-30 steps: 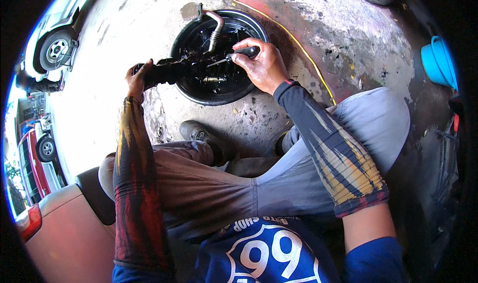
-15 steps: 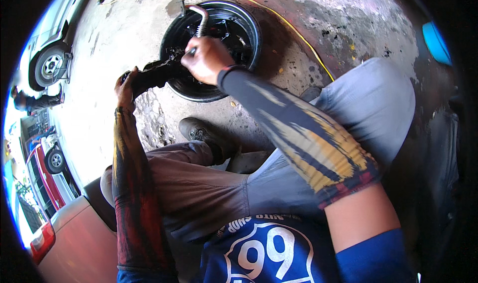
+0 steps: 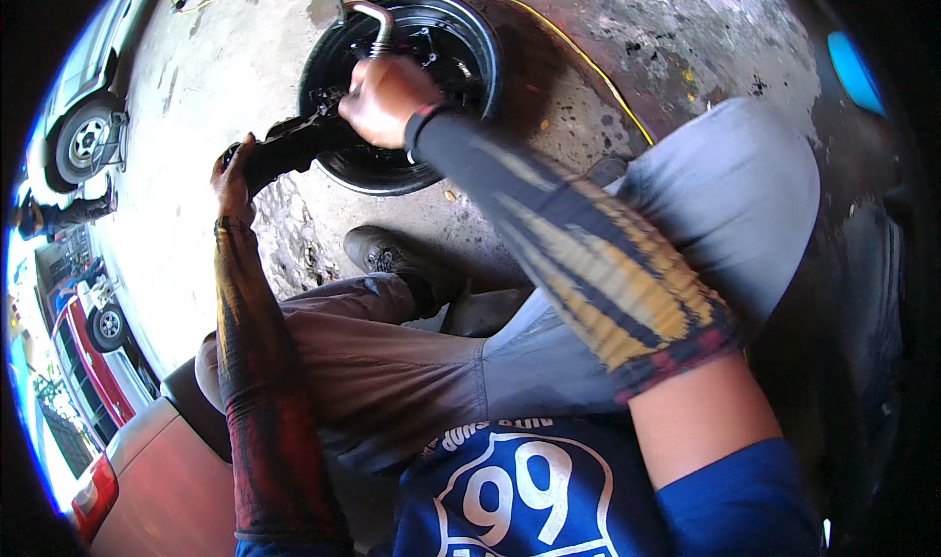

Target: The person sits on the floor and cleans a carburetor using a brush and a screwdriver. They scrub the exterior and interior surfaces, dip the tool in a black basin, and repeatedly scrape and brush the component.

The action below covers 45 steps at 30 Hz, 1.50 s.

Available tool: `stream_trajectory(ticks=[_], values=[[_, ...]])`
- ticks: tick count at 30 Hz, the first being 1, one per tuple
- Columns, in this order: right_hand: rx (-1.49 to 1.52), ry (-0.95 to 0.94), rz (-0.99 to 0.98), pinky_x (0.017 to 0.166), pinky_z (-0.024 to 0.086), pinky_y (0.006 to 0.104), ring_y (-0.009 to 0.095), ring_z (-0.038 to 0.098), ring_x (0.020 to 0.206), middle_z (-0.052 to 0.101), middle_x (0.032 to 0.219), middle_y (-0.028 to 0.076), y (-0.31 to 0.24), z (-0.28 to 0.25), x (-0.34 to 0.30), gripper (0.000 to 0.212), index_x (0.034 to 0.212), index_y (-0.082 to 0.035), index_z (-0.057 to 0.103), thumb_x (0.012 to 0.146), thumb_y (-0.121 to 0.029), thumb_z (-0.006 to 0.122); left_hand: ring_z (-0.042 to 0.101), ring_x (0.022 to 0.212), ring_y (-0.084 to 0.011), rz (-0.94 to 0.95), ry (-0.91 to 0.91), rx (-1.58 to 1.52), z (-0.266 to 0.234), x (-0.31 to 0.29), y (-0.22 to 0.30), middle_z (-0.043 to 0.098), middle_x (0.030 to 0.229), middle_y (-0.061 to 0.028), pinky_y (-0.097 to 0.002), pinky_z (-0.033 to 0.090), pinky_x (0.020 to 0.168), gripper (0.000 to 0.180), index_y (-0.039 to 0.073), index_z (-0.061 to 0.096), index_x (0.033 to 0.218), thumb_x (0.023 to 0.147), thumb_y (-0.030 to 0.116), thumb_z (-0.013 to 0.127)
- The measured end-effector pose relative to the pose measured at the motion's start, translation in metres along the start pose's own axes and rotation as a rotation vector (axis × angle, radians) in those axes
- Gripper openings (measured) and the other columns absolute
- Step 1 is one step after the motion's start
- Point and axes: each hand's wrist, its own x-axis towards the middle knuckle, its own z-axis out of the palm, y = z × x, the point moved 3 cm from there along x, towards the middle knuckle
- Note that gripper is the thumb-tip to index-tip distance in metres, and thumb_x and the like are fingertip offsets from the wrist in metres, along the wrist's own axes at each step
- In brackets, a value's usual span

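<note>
My left hand (image 3: pixel 233 179) grips one end of a long, black, greasy metal part (image 3: pixel 284 155), which looks like a vehicle component. Its other end reaches over the near left rim of a round black basin (image 3: pixel 338 173). Close to that far end, my right hand (image 3: pixel 387 101) is a fist, smeared by motion; what it holds is hidden by its fingers. Beyond the fist, a bent metal tube (image 3: pixel 377 18) with a ribbed section leans over the basin's far left rim. Small dark parts (image 3: pixel 446 67) lie inside the basin, too shadowed to make out.
A yellow cord (image 3: pixel 578 52) runs along the stained concrete floor beyond the basin. At far right is a blue container (image 3: pixel 855 72). My shoe (image 3: pixel 387 253) stands just below the basin. Parked vehicles, one a red car (image 3: pixel 88 361), and a person (image 3: pixel 64 214) are at left.
The whole view has shifted slightly, so the basin appears a little further left and up. My right fist has moved slightly relative to the black part; my left hand keeps its grip.
</note>
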Motion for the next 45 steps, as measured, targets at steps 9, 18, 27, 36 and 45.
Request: stream_trajectory(ticks=[9, 18, 27, 36, 45], values=[[0.512, -0.02, 0.249, 0.063, 0.055, 0.0351, 0.019, 0.071, 0.07, 0.071, 0.075, 0.011, 0.047, 0.028, -0.009, 0.02, 0.089, -0.001, 0.068, 0.081, -0.017, 0.077, 0.074, 0.075, -0.0228, -0.033, 0.008, -0.03, 0.004, -0.006, 0.006, 0.075, 0.09, -0.0113, -0.0351, 0.063, 0.066, 0.034, 0.001, 0.071, 0.099, 0.085, 0.028, 0.086], [0.536, 0.181, 0.268, 0.065, 0.057, 0.0371, 0.024, 0.072, 0.068, 0.074, 0.081, 0.012, 0.044, 0.051, -0.035, 0.018, 0.093, -0.001, 0.067, 0.087, -0.016, 0.076, 0.072, 0.067, -0.0201, -0.017, 0.037, 0.049, 0.005, -0.005, 0.005, 0.075, 0.087, -0.009, -0.033, 0.061, 0.061, 0.033, 0.005, 0.072, 0.101, 0.093, 0.036, 0.077], [0.157, 0.124, -0.081, 0.076, 0.058, 0.046, 0.038, 0.072, 0.085, 0.072, 0.089, 0.021, 0.01, 0.038, -0.049, 0.023, 0.1, -0.002, 0.066, 0.09, -0.021, 0.072, 0.071, 0.071, -0.0149, -0.005, 0.033, 0.026, 0.01, -0.009, 0.007, 0.075, 0.084, -0.0059, -0.0283, 0.059, 0.071, 0.031, 0.002, 0.075, 0.09, 0.085, 0.032, 0.085], [1.313, -0.175, 0.753, 0.062, 0.059, 0.0334, 0.022, 0.074, 0.075, 0.072, 0.088, 0.011, 0.077, 0.054, -0.046, 0.024, 0.11, -0.005, 0.058, 0.096, -0.025, 0.061, 0.071, 0.069, -0.0176, -0.01, 0.007, 0.012, 0.014, -0.009, 0.011, 0.074, 0.085, -0.0091, -0.0299, 0.06, 0.067, 0.04, 0.001, 0.072, 0.094, 0.078, 0.033, 0.091], [0.532, 0.144, 0.161, 0.074, 0.059, 0.0362, 0.025, 0.075, 0.08, 0.075, 0.085, 0.013, 0.053, 0.046, -0.044, 0.016, 0.1, -0.003, 0.071, 0.091, -0.016, 0.074, 0.071, 0.07, -0.0176, -0.04, 0.024, 0.003, 0.012, -0.007, 0.009, 0.074, 0.086, -0.0096, -0.0306, 0.06, 0.067, 0.049, 0.0, 0.069, 0.099, 0.073, 0.034, 0.094]])
